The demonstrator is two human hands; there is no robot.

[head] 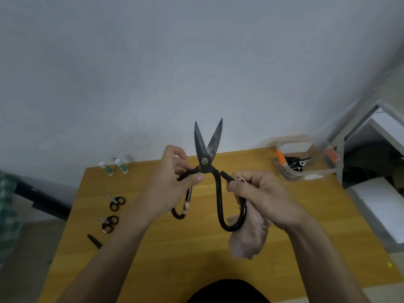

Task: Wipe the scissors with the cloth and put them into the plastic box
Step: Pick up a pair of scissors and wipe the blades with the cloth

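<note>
Above the wooden table (153, 248): large black iron scissors (207, 154), tapered blades parted, tips up.
Left hand (175, 182) pinches one looped handle; right hand (260, 193) grips the other with a soft pinkish cloth (249, 239). Clear plastic box (306, 171) sits far right.

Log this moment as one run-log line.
stage: wiping | left hand: grips scissors handle | right hand: holds cloth on other handle | blades: open, pointing up | box: back right, open
</note>
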